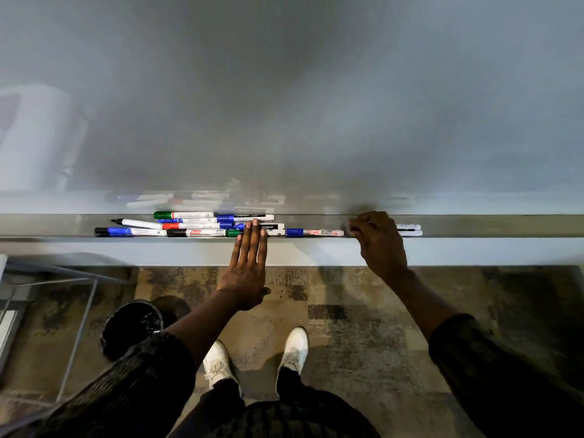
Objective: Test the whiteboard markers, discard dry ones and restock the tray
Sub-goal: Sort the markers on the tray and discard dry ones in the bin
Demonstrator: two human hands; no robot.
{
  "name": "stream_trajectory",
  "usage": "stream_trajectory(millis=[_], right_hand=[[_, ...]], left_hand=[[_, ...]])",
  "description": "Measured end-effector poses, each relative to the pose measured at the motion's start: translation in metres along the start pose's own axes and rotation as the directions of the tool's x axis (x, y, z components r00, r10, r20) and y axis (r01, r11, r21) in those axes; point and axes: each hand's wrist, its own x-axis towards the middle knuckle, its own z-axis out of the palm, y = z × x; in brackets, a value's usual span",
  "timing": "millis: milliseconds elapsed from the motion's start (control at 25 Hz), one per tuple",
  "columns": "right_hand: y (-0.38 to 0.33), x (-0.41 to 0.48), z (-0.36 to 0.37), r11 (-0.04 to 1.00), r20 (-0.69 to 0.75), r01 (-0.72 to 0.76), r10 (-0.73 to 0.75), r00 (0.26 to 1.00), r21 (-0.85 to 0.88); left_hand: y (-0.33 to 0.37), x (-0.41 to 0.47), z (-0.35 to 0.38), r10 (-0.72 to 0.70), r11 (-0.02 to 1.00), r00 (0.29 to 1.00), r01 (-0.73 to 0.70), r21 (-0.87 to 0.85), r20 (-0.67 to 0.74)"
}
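A heap of several whiteboard markers [189, 224] with blue, green, red and black caps lies in the grey tray [505, 227] under the whiteboard [284, 105]. My left hand [248, 263] is flat, its straight fingertips resting on the markers at the heap's right end. A single blue-capped marker [316, 232] lies between my hands. My right hand [379, 240] has its fingers curled down into the tray over white markers [409, 230], whose ends stick out to its right; the grip itself is hidden.
A black waste bin [132, 327] stands on the patterned carpet at my lower left. A metal chair or table frame [79, 311] is at the far left. My white shoes [256, 355] are below the tray.
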Motion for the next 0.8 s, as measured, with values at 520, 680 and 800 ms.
stream_trajectory(millis=[520, 680, 800], right_hand=[[-0.071, 0.023, 0.047, 1.000, 0.215, 0.001, 0.004, 0.977, -0.020], [-0.071, 0.020, 0.029, 0.999, 0.138, -0.041, 0.044, 0.989, -0.029], [-0.091, 0.018, 0.010, 0.961, 0.111, -0.222, 0.205, 0.972, 0.167]], left_hand=[[-0.003, -0.005, -0.008, 0.032, 0.999, 0.999, -0.032, 0.023, 0.011], [-0.008, -0.007, -0.008, 0.077, 0.997, 0.997, -0.077, -0.011, -0.027], [-0.013, -0.014, -0.009, 0.114, 0.984, 0.990, -0.125, -0.127, -0.086]])
